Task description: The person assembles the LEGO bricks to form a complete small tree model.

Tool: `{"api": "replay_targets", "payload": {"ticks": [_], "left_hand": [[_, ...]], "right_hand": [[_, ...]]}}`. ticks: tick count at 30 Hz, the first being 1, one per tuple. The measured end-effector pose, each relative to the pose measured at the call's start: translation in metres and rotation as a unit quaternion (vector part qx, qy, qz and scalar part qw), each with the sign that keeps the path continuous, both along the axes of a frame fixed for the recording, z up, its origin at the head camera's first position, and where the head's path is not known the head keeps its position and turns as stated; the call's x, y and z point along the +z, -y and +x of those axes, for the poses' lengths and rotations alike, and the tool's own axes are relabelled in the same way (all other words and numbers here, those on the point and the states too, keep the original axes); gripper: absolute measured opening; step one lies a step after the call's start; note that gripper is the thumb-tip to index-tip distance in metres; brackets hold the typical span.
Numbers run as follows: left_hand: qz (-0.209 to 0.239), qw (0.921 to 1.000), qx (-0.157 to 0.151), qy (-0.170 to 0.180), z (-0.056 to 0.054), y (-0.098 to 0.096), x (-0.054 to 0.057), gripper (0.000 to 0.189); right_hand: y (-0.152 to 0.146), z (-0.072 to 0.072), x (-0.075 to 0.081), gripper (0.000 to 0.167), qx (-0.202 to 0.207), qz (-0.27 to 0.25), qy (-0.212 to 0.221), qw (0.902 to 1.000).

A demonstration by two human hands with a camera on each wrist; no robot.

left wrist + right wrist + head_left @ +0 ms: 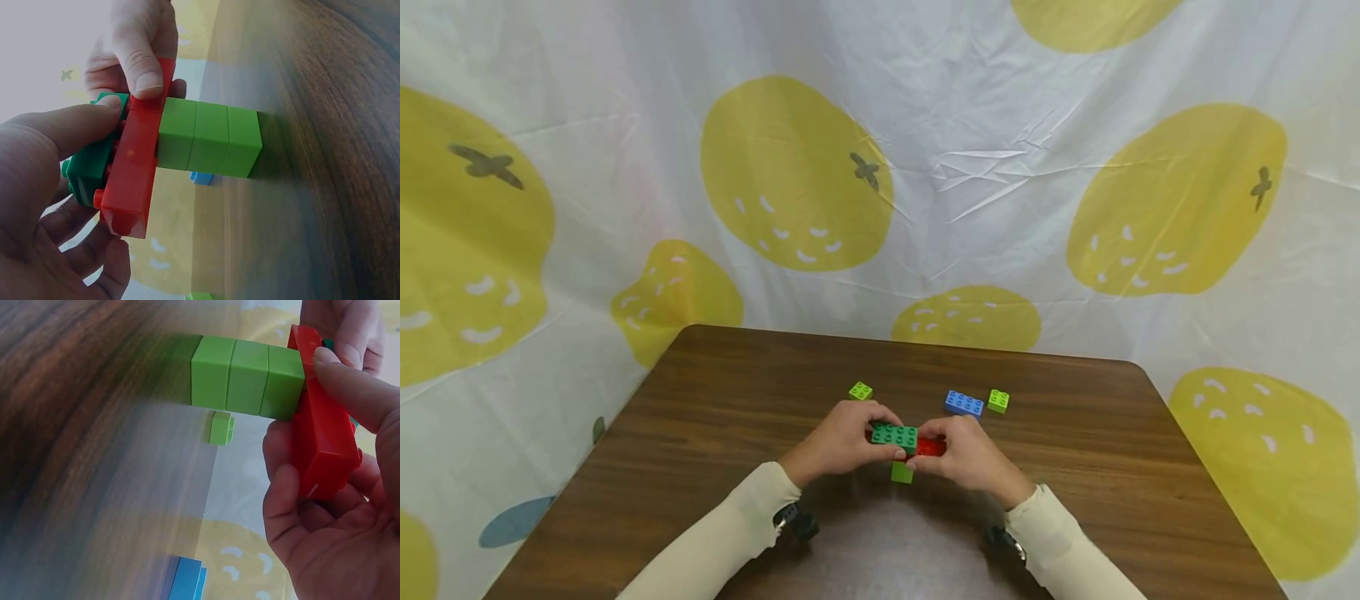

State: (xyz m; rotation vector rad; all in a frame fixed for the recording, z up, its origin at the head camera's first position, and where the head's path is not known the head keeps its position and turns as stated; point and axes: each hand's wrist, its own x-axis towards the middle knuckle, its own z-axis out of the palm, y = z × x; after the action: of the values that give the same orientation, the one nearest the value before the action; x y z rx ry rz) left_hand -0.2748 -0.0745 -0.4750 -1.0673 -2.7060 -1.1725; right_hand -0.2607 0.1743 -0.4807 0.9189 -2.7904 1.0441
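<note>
Three light green bricks [209,137] are stacked in an upright column on the table. Across the column's top lie two red bricks [325,431], end to end. My left hand [850,437] grips a dark green brick [895,437] between thumb and fingers. That brick sits right over the red ones, slightly tilted, with red studs showing along the gap in the left wrist view. From the other side my right hand [966,454] holds the red bricks, its thumb on their near side by the seam and its fingers behind.
Beyond the hands on the brown wooden table [760,367] lie a blue brick [964,403], a light green brick [998,401] to its right and another light green brick [861,391] farther left. A white curtain [970,225] with yellow fruit shapes hangs behind the table.
</note>
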Motion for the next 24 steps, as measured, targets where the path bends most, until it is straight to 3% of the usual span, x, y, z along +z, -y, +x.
{"api": "replay_targets", "payload": {"ticks": [6,15,24], "left_hand": [[-0.024,0.9987,-0.004,-0.044,0.0033,0.0007,0.0038,0.033],[-0.035,0.999,0.014,-0.025,0.0021,0.0038,0.0035,0.035],[-0.069,0.9961,0.007,-0.054,0.0018,-0.0005,0.0094,0.035]], "right_hand": [[0.0009,0.0006,-0.0005,0.025,-0.002,0.003,-0.011,0.9999],[0.0022,0.0007,-0.0015,0.031,0.0,0.012,-0.003,0.9999],[0.0009,0.0,0.0009,0.027,0.002,0.016,-0.009,0.9998]]}}
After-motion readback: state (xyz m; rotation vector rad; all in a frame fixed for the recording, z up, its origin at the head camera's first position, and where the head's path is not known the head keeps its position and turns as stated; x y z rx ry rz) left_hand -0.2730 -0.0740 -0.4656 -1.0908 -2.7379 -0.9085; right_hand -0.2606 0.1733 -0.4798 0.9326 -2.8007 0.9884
